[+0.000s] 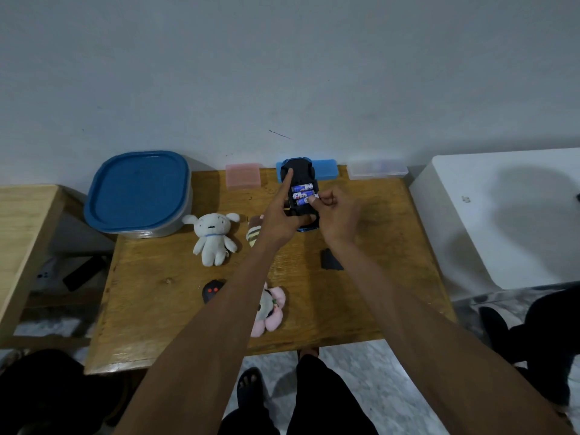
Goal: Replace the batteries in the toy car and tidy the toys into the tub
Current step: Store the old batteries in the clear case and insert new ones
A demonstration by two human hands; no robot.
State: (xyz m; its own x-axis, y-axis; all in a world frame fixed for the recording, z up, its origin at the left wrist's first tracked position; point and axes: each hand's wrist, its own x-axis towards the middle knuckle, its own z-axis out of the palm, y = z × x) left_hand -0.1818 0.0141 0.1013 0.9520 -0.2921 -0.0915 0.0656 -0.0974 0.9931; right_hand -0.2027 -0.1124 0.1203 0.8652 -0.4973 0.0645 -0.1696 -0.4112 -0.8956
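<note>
The toy car [298, 175] is held upside down above the wooden table [150, 296], its dark underside up and the battery bay uncovered. Three blue batteries [302, 193] lie side by side in the bay. My left hand [282, 215] grips the car from the left, index finger stretched along its edge. My right hand [337, 215] presses a fingertip on the end of the nearest battery. A black battery cover [330, 260] lies on the table under my right wrist. The tub [139, 196], grey with a blue lid on, stands at the table's back left.
A white plush dog [213, 237], a striped bee plush [253, 235], a pink plush [271, 309] and a black remote with red buttons [212, 290] lie on the table. Pink [243, 175], blue [326, 168] and clear [376, 169] boxes line the wall. A white cabinet [502, 215] stands right.
</note>
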